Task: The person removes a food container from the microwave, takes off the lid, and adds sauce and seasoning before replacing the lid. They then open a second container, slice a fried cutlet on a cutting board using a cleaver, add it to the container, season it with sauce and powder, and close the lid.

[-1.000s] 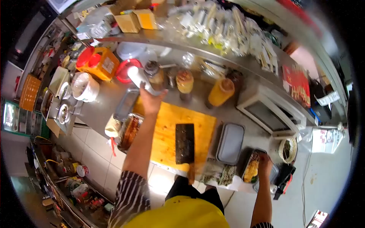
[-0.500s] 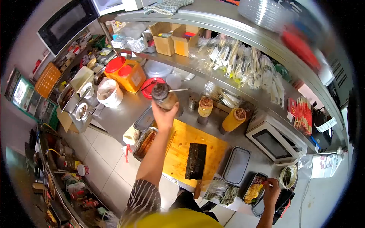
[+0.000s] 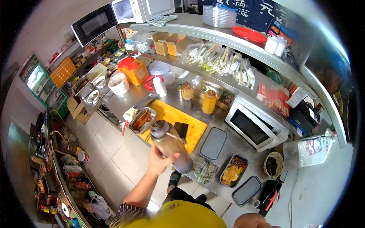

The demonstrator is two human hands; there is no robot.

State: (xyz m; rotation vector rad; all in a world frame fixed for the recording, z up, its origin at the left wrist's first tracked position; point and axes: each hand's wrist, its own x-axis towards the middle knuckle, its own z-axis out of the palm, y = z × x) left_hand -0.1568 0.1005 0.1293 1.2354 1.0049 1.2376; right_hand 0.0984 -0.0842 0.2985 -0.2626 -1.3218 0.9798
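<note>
In my left hand (image 3: 157, 161) is a tall, clear sauce bottle (image 3: 173, 148) with a dark cap and brownish contents, its fingers wrapped round the side. The bottle leans, cap toward the upper left, and covers part of the cutting board. A thin pale stick-like piece juts from near its cap. At the bottom edge, part of my right hand or wrist (image 3: 251, 221) shows, its fingers out of sight. A black food container (image 3: 232, 171) with a yellow egg-like piece and chopped toppings stands on the counter, a grey lid (image 3: 247, 191) beside it.
A yellow cutting board (image 3: 195, 125) bears a dark rectangular slab (image 3: 181, 130). A foil tray (image 3: 142, 121) of browned food sits at its left. Behind stand sauce bottles, one yellow (image 3: 209, 102), and a microwave (image 3: 251, 123). A shelf (image 3: 213, 36) overhangs the counter.
My left hand has brought the sauce bottle down and nearer my body, tilting it. My right hand has left the food container for the bottom edge. The view has shifted.
</note>
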